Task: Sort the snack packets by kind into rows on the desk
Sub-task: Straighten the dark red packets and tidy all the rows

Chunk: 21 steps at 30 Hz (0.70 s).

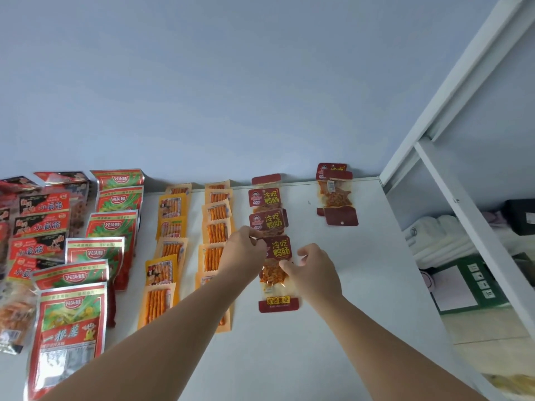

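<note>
Both hands on the dark-red packet (278, 280): left hand (244, 251) pinches its top corner with closed fingers (254, 233), right hand (314, 269) pinches the right edge. It lies on the table (362, 285), nearest in the dark-red row (267, 211). Best squared up, overlap even, before release.

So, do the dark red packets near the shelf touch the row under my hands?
No, bare desk separates the stray packets from the dark red row.
</note>
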Tool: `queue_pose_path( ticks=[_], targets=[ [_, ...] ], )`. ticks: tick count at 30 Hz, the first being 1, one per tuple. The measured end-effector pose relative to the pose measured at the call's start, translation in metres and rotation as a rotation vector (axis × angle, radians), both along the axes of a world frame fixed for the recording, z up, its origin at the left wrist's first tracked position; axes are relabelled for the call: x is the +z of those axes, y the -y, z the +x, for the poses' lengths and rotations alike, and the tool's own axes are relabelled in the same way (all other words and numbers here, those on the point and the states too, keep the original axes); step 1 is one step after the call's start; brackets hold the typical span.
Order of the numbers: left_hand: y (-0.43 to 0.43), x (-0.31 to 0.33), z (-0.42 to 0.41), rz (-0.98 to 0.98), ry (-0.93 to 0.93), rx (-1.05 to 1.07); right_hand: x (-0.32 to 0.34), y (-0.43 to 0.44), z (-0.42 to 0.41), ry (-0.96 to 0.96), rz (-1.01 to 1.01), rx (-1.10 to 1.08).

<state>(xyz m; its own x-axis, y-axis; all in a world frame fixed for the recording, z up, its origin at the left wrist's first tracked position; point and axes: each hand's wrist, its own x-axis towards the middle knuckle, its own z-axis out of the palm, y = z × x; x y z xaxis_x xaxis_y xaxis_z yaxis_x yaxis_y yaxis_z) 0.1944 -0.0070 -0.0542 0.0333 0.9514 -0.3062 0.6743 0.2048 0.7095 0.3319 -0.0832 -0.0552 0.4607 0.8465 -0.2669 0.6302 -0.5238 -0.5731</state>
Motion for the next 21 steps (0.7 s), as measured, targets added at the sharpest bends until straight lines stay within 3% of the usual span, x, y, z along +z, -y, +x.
queue_pose_path(
  ticks=[7,13,21],
  targets=[
    [-0.022,0.016,0.052,0.055,0.079,-0.098,0.015,-0.029,0.082,-0.153,0.098,-0.127],
    [-0.054,0.015,0.114,-0.018,0.099,-0.209,0.016,-0.064,0.146,-0.230,0.137,-0.223],
    [-0.094,0.003,0.169,-0.099,0.106,-0.084,-0.004,-0.100,0.183,-0.261,0.056,-0.212]
  ],
)
